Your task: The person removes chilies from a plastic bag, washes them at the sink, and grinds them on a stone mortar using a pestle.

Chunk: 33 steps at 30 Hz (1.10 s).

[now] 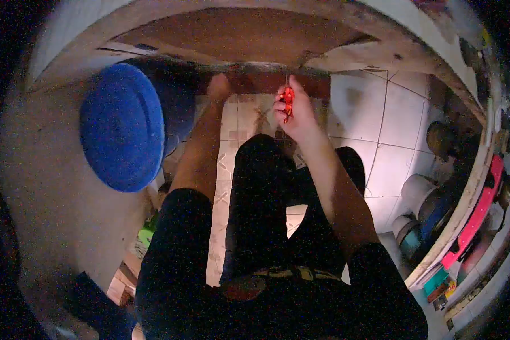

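Observation:
My right hand (298, 116) is closed around a shiny red-handled tool (288, 101). A thin shaft seems to rise from its top, so it looks like a screwdriver, though the tip is too dim to make out. The hand is just in front of a dark red strip (255, 83) at the base of the wooden panel (238, 37). Left of it, my left hand (220, 88) reaches to the same strip, close to the panel's lower edge. Its fingers are dark and unclear, and I cannot tell whether they touch or hold anything.
A blue barrel with a round blue lid (122, 127) stands to the left. Pots (419, 192) sit on the right, beside a shelf edge with a pink strip (476, 212). White tiles (399, 113) and patterned floor tiles (226, 164) lie around my bent legs (260, 198).

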Each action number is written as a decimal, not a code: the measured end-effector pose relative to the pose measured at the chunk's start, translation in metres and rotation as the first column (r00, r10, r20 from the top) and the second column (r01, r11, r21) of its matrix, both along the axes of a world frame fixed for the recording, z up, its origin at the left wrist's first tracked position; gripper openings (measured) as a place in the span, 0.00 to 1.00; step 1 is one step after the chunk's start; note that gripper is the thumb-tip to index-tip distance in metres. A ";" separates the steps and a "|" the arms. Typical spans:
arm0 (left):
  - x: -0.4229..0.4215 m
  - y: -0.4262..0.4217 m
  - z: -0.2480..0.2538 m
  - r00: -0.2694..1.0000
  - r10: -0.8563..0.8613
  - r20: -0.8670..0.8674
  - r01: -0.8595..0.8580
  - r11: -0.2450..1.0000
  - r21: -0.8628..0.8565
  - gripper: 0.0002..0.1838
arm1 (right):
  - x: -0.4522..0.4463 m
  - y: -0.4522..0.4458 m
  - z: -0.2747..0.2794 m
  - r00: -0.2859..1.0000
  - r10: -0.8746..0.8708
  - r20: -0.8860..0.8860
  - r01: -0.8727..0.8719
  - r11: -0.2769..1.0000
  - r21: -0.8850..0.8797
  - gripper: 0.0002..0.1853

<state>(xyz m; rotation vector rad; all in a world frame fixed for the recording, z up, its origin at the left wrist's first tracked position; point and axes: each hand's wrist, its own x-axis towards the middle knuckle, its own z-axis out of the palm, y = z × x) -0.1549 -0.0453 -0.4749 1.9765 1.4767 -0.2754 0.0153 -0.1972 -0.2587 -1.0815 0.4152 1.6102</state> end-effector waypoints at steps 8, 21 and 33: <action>0.005 0.026 -0.076 0.998 -0.055 -0.035 0.059 0.987 0.146 0.18 | 0.007 -0.022 -0.043 0.975 -0.223 0.003 0.220 0.966 0.134 0.20; 0.010 0.043 -0.154 0.969 -0.215 -0.126 0.245 0.914 0.323 0.12 | -0.040 -0.020 -0.064 0.977 -0.152 -0.151 0.182 0.960 0.211 0.22; 0.013 0.049 -0.150 0.888 -0.388 -0.244 0.445 0.861 0.248 0.12 | -0.055 -0.024 -0.084 0.992 -0.121 -0.044 0.127 0.979 0.160 0.22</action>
